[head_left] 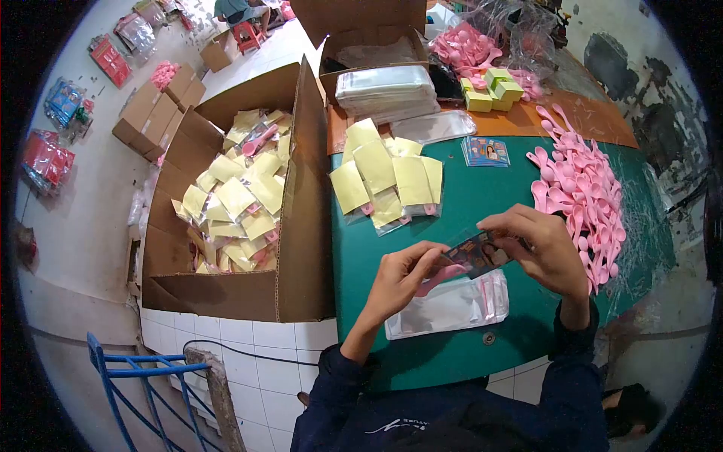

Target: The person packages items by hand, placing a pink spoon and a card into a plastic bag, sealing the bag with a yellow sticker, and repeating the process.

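One card (489, 256) is pinched in the right hand (546, 245), thumb and fingers closed on its right end, its printed face turned up toward the wearer. The left hand (399, 279) is clamped on a pink spoon (439, 280) that shows just below it, and its fingertips reach the card's left end, so the two hands almost meet over the near part of the green surface (482, 188). Clear film seems to show past the card's upper edge; whether card and spoon are already inside a bag, I cannot tell.

Right below lies a stack of clear bags (437, 313), with pinkish lines at its right end. Farther off are a small card stack (489, 152) and, on the right, a large heap (595, 226) of pink spoons. Several packs (374, 166), yellow-sided in clear film with bits of pink at their lower ends, lie left of the card stack, and many more fill the open box (309, 203) to the left.

My reading is that the step in hand is matching one card with one spoon for a single pack. The next move would call for keeping the card flat and square against the spoon with a light pinch, since the card could bend or slip sideways, and for a bag mouth held wide enough to take both without snagging a corner.
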Available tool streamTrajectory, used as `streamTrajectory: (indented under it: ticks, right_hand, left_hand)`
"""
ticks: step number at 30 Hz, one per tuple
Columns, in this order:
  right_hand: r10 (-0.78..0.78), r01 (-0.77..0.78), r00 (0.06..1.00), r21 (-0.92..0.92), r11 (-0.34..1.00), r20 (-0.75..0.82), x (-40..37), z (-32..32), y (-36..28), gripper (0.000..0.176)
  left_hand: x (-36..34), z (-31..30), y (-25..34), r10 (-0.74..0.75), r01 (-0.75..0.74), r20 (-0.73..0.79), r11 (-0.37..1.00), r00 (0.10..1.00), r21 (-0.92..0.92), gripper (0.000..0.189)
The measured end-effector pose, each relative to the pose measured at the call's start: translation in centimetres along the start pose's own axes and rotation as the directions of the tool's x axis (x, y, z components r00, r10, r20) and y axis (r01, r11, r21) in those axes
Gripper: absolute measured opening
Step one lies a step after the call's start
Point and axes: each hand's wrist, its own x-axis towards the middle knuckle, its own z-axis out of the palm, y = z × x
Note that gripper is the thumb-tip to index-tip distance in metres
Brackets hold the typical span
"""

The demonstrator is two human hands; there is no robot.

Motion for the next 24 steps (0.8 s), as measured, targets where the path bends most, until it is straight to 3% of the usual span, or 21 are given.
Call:
streamTrajectory:
  ticks: [2, 3, 6, 11, 14, 17, 20, 23, 24]
  right_hand:
    - [0.011, -0.012, 0.993, -0.008, 1.000, -0.118, -0.3, 0.1, -0.1, 0.026]
    - [0.014, -0.016, 0.984, -0.012, 1.000, -0.176, -0.5, 0.0, -0.2, 0.025]
    - [0.238, -0.147, 0.904, 0.265, 0.953, -0.355, -1.3, 0.0, -0.5, 0.025]
    - [0.002, 0.000, 0.985, 0.010, 1.000, -0.174, -1.5, 0.4, -0.2, 0.022]
    - [0.022, -0.015, 0.977, 0.034, 0.999, -0.213, -1.6, 0.5, -0.3, 0.023]
    - [0.057, -0.025, 0.934, 0.093, 0.995, -0.352, -1.7, 0.9, 0.0, 0.023]
    - [0.023, -0.015, 0.964, 0.032, 0.999, -0.267, -1.8, 0.7, 0.1, 0.024]
    - [0.005, 0.002, 0.964, 0.024, 1.000, -0.264, -2.0, 0.9, 0.5, 0.023]
    - [0.067, -0.045, 0.947, 0.076, 0.996, -0.314, -2.1, 1.0, 0.5, 0.023]
  left_hand:
    - [0.0, 0.1, -0.6, 0.037, -0.038, 0.010, 0.994, 0.999, 0.102, 0.027]
    - [0.1, 0.2, -0.4, 0.040, -0.042, 0.033, 0.998, 0.999, 0.049, 0.027]
    - [0.1, 0.0, -0.1, 0.039, -0.035, 0.064, 0.997, 0.997, -0.068, 0.027]
    - [0.1, 0.1, -0.1, 0.059, -0.059, 0.056, 0.998, 0.997, -0.001, 0.028]
    - [0.2, -0.1, -0.5, 0.043, -0.052, 0.122, 0.996, 0.992, 0.075, 0.029]
    - [0.0, -0.1, 0.3, 0.026, -0.037, 0.120, 0.996, 0.992, 0.085, 0.029]
    - [0.2, -0.2, -0.1, -0.011, 0.007, 0.117, 0.999, 0.993, 0.031, 0.028]
    - [0.1, -0.2, 0.0, 0.002, -0.004, 0.118, 1.000, 0.993, 0.019, 0.028]
    - [0.2, -0.3, -0.1, 0.003, -0.006, 0.120, 1.000, 0.993, 0.021, 0.028]
